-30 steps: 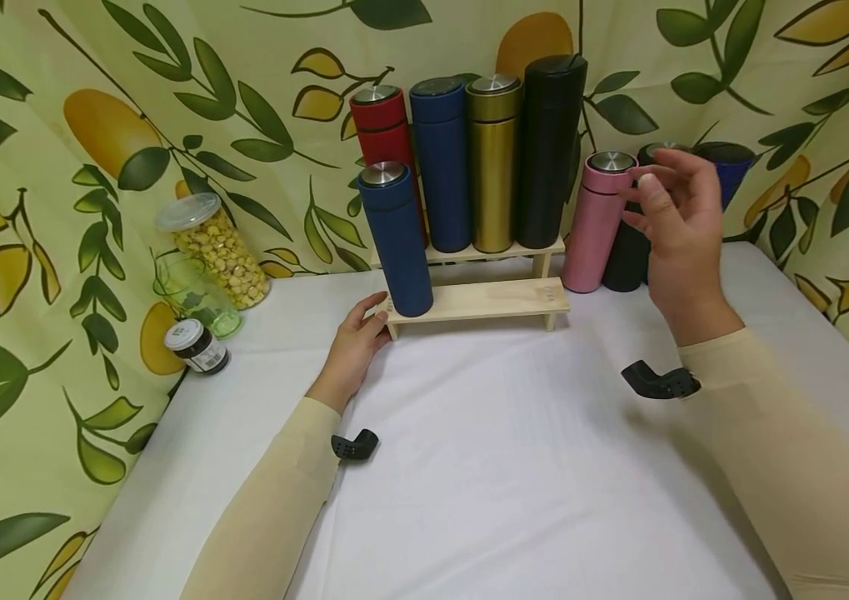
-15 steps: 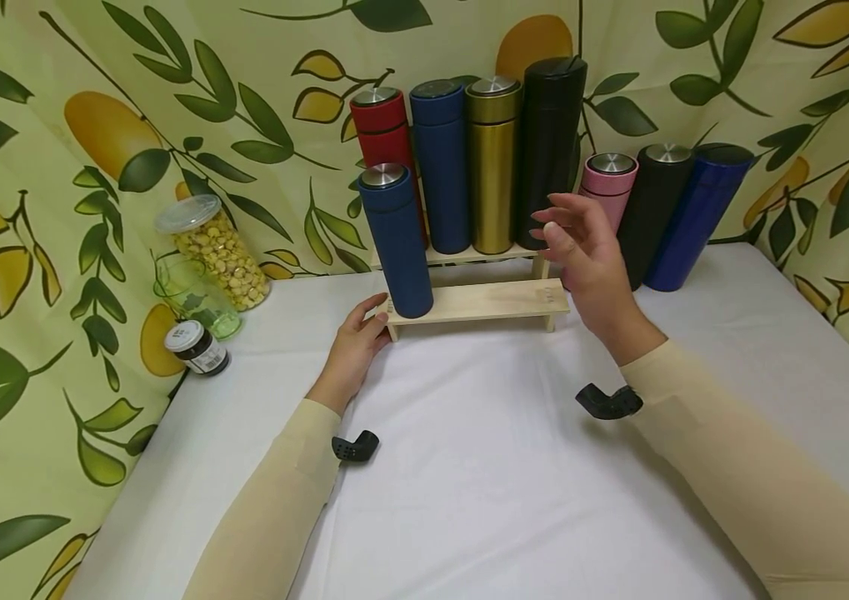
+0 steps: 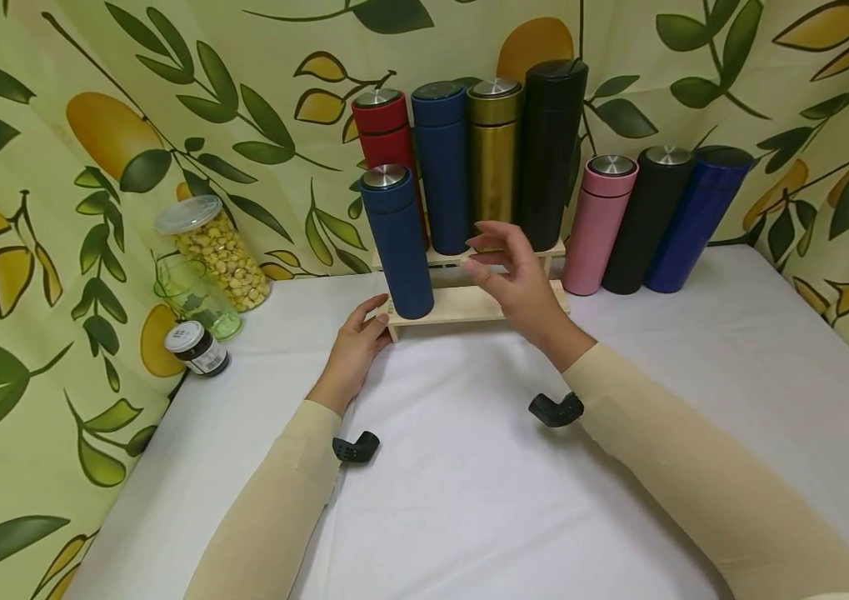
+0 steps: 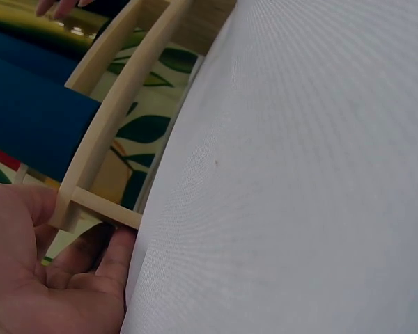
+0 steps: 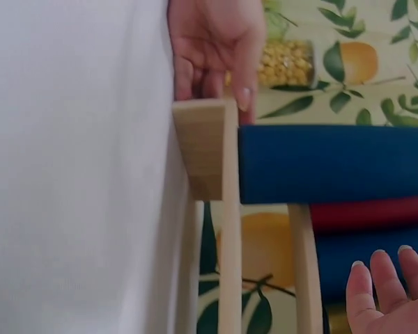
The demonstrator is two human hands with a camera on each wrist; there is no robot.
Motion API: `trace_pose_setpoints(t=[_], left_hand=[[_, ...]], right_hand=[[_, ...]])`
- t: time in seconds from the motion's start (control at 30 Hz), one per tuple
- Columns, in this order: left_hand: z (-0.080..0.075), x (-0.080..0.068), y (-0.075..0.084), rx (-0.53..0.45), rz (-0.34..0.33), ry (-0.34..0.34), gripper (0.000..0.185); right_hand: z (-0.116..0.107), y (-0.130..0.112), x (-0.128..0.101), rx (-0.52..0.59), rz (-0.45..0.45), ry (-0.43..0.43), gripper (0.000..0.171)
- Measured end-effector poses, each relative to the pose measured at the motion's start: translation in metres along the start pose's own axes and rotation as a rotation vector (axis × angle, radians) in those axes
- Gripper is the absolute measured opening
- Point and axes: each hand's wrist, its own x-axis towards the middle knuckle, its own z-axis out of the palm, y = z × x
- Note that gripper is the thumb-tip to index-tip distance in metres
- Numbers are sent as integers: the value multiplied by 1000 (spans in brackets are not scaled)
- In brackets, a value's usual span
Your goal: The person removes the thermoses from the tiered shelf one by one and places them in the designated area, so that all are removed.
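At the left end of a two-step wooden rack point(image 3: 469, 304), my left hand point(image 3: 352, 346) grips the lower step. In the left wrist view, the thumb lies at the step's top corner and curled fingers point(image 4: 115, 261) are by its leg. A blue thermos bottle point(image 3: 398, 242) stands upright on that step, beside the left hand. My right hand point(image 3: 517, 287) is raised in front of the rack, fingers loosely bent and holding nothing. It overlaps the lower part of a gold bottle point(image 3: 495, 150) on the upper step. A red bottle point(image 3: 382, 125), another blue bottle point(image 3: 441, 167) and a black bottle point(image 3: 553, 154) share that step.
Right of the rack stand a pink bottle point(image 3: 598, 229), a second black bottle point(image 3: 649, 221) and a dark blue bottle point(image 3: 700, 221). At left are a snack jar point(image 3: 217, 254), a green glass point(image 3: 202, 292) and a small dark jar point(image 3: 199, 348). A leaf-print curtain point(image 3: 244, 50) borders the white table point(image 3: 469, 483).
My right hand has moved left and down, from beside the pink bottle to in front of the rack, uncovering the bottles on the right. The left hand stays on the rack.
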Motion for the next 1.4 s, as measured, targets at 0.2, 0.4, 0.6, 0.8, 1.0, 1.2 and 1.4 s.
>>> trace_pose_setpoints(t=[0.2, 0.4, 0.6, 0.8, 1.0, 1.2, 1.4], left_hand=[[0, -1, 0, 15, -10, 2, 47], [0, -2, 1, 39, -4, 2, 48], [-1, -2, 2, 73, -12, 5, 48], [-1, -1, 2, 88, -17, 6, 48], [-1, -2, 1, 92, -20, 10, 48], [0, -1, 1, 84, -20, 10, 47], [-1, -2, 1, 81, -1, -1, 48]], right_hand=[[23, 8, 5, -16, 72, -43, 68], [39, 12, 15, -55, 113, -43, 77], [47, 14, 25, -71, 144, -21, 82], [53, 18, 30, -57, 167, -9, 85], [61, 22, 37, -64, 162, -10, 86], [68, 24, 43, -71, 163, -9, 86], [74, 25, 47, -99, 162, 18, 85]])
